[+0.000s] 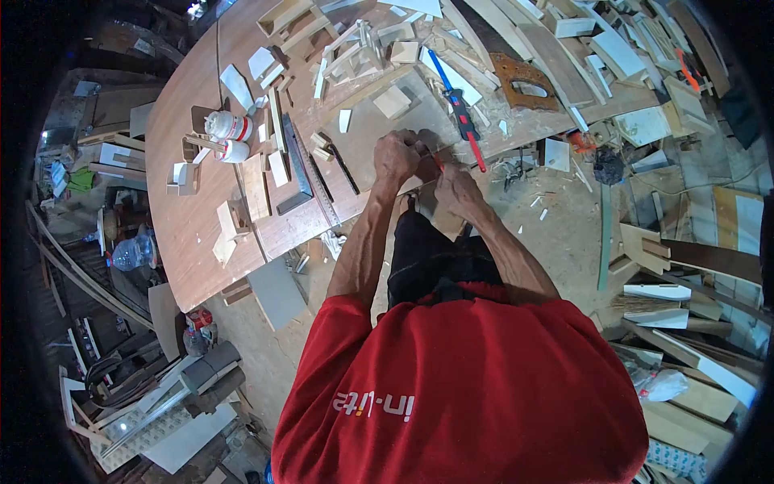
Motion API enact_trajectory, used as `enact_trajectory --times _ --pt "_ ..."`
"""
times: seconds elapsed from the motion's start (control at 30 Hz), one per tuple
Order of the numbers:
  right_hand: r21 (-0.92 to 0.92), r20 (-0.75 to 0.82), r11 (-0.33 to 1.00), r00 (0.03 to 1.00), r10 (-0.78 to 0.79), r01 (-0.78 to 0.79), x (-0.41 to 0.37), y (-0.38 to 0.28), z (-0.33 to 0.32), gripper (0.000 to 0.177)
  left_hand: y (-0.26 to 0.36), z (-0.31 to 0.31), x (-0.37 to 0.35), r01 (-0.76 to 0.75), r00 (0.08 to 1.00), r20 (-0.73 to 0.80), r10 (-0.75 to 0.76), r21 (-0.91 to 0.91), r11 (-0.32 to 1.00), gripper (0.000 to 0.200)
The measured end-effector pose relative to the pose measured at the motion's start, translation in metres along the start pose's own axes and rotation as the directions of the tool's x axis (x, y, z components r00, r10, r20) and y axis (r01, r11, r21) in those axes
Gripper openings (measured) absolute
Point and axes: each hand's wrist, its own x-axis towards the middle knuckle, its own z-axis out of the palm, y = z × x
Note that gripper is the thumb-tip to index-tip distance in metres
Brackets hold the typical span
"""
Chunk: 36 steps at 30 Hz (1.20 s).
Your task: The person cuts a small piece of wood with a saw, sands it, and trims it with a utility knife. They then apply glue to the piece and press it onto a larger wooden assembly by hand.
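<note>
Left hand (395, 157) at near edge of wooden table (181, 105), fingers curled; cannot tell whether they hold anything. Right hand (459, 194), just beside it, is closed on a slim red object (439, 164) showing at the fingertips, mostly hidden. Red-and-blue tool (462, 117) and wood-handled saw (508, 74) lie rightward, ruler (324, 192) leftward.

The bench (179, 173), left of frame, has a smooth wood-grain top with a slight sheen, while the flat board (435, 121) at upper centre looks matt. The saw handle (524, 81) at upper right is polished-looking wood (its blade (476, 32) is dull, dark metal). The white bottle (226, 126) at upper left is smooth plastic; the red shirt (484, 379), bottom centre, is matt cloth; the floor (536, 238) right of centre looks rough.
</note>
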Motion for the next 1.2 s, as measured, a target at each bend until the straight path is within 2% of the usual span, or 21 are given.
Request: enact_trajectory --times 0.1,0.13,0.2,0.3,0.37,0.4,0.43,0.5,0.53,0.6,0.73,0.8,0.83,0.9,0.97,1.03,1.07,1.1,1.13,1.2 --pt "-0.055 0.002 0.998 1.000 0.012 -0.012 -0.010 0.004 0.000 0.028 -0.007 0.007 -0.002 -0.006 1.000 0.000 0.006 0.008 1.000 0.016" --pt "-0.052 -0.001 0.999 1.000 0.013 -0.013 -0.014 -0.001 -0.003 0.028 -0.012 0.009 -0.002 -0.069 0.998 -0.010 0.069 0.002 0.998 0.015" --pt "-0.043 0.091 0.991 0.987 0.130 -0.126 -0.013 -0.013 -0.014 0.031 -0.016 0.004 0.003 -0.151 0.988 -0.035 0.151 -0.001 0.988 0.014" --pt "-0.057 0.121 0.983 0.976 0.180 -0.174 -0.011 -0.016 -0.019 0.034 -0.020 -0.007 0.001 -0.186 0.981 0.039 0.188 -0.055 0.981 0.016" --pt "-0.079 0.122 0.986 0.980 0.155 -0.146 -0.007 -0.009 -0.018 0.034 -0.031 -0.005 0.000 -0.012 0.983 0.159 0.087 -0.420 0.908 0.013" --pt "-0.098 0.133 0.987 0.982 0.136 -0.124 -0.006 -0.012 -0.022 0.035 -0.016 -0.017 -0.007 0.102 0.969 0.245 0.034 -0.520 0.848 0.010" --pt "-0.100 0.131 0.988 0.983 0.129 -0.117 -0.003 -0.014 -0.027 0.035 -0.017 -0.017 -0.008 0.096 0.971 0.237 0.036 -0.521 0.848 0.010" --pt "-0.017 0.189 0.965 0.947 0.260 -0.262 -0.002 -0.018 -0.037 0.037 -0.022 -0.015 -0.012 0.100 0.973 0.220 0.068 -0.672 0.734 0.013" --pt "-0.022 0.192 0.967 0.948 0.255 -0.255 -0.001 -0.012 -0.035 0.037 -0.024 -0.016 -0.012 0.098 0.975 0.213 0.065 -0.674 0.732 0.013" --pt "0.155 -0.019 0.985 0.997 0.073 -0.069 0.000 -0.005 -0.031 0.032 -0.023 -0.022 -0.012 0.047 0.963 0.244 0.112 -0.563 0.825 0.016" --pt "0.275 0.035 0.957 0.996 0.082 -0.089 0.002 -0.021 -0.039 0.036 -0.009 -0.030 -0.017 0.127 0.966 0.255 0.035 -0.588 0.799 0.018" --pt "0.536 0.015 0.839 0.995 0.100 -0.093 -0.001 -0.041 -0.051 0.030 -0.005 -0.033 -0.017 0.154 0.940 0.338 0.052 -0.553 0.819 0.021" --pt "0.535 0.018 0.840 0.995 0.098 -0.092 -0.002 -0.045 -0.054 0.030 -0.001 -0.035 -0.018 0.155 0.941 0.335 0.049 -0.554 0.818 0.021" --pt "0.603 0.067 0.795 0.997 0.044 -0.075 0.000 -0.050 -0.059 0.026 0.008 -0.038 -0.019 0.112 0.900 0.409 0.148 -0.546 0.830 0.022" --pt "0.618 0.060 0.780 0.996 0.070 -0.092 0.006 -0.037 -0.049 0.024 0.011 -0.037 -0.021 0.118 0.896 0.417 0.151 -0.554 0.824 0.021" --pt "0.633 0.052 0.767 0.994 0.098 -0.109 0.007 -0.033 -0.049 0.022 0.013 -0.034 -0.022 0.122 0.954 0.286 0.093 -0.650 0.750 0.021" --pt "0.719 0.070 0.679 0.987 0.142 -0.148 0.007 -0.031 -0.049 0.021 0.012 -0.035 -0.023 0.120 0.954 0.284 0.093 -0.650 0.750 0.021" --pt "0.795 0.093 0.579 0.979 0.183 -0.184 0.007 -0.030 -0.050 0.019 0.012 -0.037 -0.023 0.215 0.943 0.328 0.058 -0.730 0.648 0.024" --pt "0.794 0.092 0.579 0.979 0.183 -0.182 0.008 -0.027 -0.049 0.019 0.012 -0.038 -0.024 0.304 0.926 0.376 0.030 -0.791 0.531 0.027" --pt "0.854 0.092 0.485 0.972 0.217 -0.188 0.009 -0.023 -0.048 0.019 0.014 -0.039 -0.025 0.316 0.920 0.391 0.036 -0.791 0.523 0.028"
